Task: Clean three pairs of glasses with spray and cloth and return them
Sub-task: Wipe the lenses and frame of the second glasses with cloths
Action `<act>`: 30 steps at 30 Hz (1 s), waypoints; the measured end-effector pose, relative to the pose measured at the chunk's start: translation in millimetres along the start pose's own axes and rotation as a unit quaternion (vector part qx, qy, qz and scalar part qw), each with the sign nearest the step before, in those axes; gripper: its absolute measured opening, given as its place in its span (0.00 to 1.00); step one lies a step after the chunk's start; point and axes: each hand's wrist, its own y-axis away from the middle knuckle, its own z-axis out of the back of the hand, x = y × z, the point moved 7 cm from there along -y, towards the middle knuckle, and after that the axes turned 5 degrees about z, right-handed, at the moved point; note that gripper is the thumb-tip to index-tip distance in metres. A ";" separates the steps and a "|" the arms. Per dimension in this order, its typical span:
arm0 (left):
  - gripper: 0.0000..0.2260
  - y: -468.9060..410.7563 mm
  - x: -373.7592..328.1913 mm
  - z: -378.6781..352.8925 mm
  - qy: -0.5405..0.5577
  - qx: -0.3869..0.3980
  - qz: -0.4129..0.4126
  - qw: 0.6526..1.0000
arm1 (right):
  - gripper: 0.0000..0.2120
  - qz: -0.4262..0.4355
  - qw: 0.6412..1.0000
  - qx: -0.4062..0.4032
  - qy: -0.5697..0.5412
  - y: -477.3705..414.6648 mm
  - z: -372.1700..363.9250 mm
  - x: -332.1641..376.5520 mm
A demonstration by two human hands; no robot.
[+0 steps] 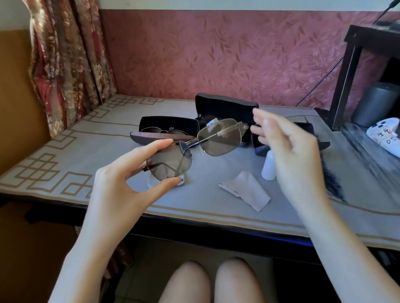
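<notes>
Your left hand (114, 184) pinches one lens of the thin metal-framed, brown-tinted glasses (220, 139) between thumb and fingertips above the grey patterned table (47, 151), your right hand (289, 147) loose-fingered and empty beside them; that one-lens hold risks smears or a drop.

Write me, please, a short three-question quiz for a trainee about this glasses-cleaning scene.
1. True or false: the left hand pinches the sunglasses by one lens.
2. Which hand holds nothing?
3. The cloth lies: A) on the table, B) draped over the sunglasses, C) in the left hand.

Key: 1 true; 2 the right hand, open beside the frame; 3 A.
</notes>
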 end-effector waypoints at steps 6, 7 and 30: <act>0.25 -9.9 -8.5 -2.4 -0.016 0.022 -0.026 0.999 | 0.10 -0.030 0.988 0.092 -0.117 -12.6 -9.4 10.3; 0.25 -11.3 -8.6 -2.7 -0.018 0.025 -0.026 0.999 | 0.09 -0.032 0.987 0.097 -0.122 -12.1 -9.4 9.5; 0.29 -12.3 4.4 -34.3 0.274 0.045 0.133 0.951 | 0.09 -0.105 0.976 0.077 -0.177 -1.5 8.8 -19.2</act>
